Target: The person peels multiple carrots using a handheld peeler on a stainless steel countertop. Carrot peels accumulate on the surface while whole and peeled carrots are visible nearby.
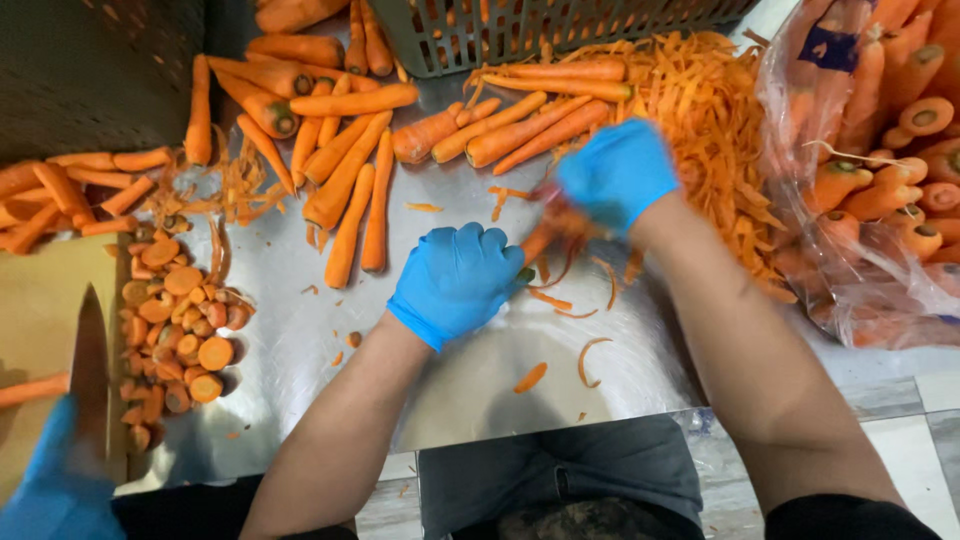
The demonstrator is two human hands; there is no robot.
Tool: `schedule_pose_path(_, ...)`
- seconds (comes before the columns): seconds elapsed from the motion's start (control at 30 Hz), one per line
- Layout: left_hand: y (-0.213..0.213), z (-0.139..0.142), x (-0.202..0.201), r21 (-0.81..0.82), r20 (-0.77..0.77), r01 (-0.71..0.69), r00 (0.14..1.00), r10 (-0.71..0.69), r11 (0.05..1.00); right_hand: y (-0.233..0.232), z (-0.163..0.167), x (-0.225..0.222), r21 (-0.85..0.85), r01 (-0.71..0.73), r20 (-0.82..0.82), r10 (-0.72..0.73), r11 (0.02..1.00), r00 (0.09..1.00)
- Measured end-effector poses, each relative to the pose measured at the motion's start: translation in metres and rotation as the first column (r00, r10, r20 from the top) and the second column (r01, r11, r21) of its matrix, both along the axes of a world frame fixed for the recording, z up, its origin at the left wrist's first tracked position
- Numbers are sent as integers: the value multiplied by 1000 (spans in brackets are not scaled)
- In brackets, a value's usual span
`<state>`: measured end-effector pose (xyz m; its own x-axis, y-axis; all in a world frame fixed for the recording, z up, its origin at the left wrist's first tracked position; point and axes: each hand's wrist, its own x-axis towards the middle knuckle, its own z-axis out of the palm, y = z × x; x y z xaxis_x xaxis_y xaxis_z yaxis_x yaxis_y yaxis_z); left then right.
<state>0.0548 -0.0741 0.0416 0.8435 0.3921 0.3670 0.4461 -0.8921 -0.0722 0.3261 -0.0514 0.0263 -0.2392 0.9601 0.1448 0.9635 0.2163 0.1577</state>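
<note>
The blue-gloved left hand (455,280) grips a carrot (537,243) over the steel table (470,380); the blurred gloved right hand (617,172) touches it, near a heap of peelings (715,130) far right.

Peeled carrots (340,150) are spread across the upper left, cut carrot ends (180,330) heaped at left, and bagged carrots (890,170) seen at right.

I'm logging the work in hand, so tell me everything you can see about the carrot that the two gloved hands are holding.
The carrot is orange and mostly hidden: only a short stretch shows between the hands, blurred by motion. The left hand, in a blue glove, closes around its near end; the right hand, also gloved in blue, covers its far end. It slants above the steel table, with thin orange peelings lying under and around it.
</note>
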Motion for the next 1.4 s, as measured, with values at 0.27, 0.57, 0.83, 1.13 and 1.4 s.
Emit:
schedule_pose_path(0.27, 2, 7, -7, -84, -25, -18, 1000, 15, 996, 23, 0, 52, -43, 127, 52, -125, 991, 991)
schedule_pose_path(0.57, 18, -33, 3, -840, 91, -234, 829, 552, 490, 17, -45, 34, -5, 69, -218, -69, 998, 974)
schedule_pose_path(0.83, 15, -31, -1, -897, -189, -246, 964, 185, 367, 5, -10, 19, 176, 5, 22, -9, 984, 1000)
schedule_pose_path(1.13, 0, -19, 19, -767, -133, -357, 901, 412, 533, -24, 19, -42, 224, -156, 104, 135, 962, 985)
schedule_pose_path(1.4, 4, -23, 16, -640, -91, -380, 901, 425, 668, 10, 8, 30, -52, 160, -328, -169, 986, 930)
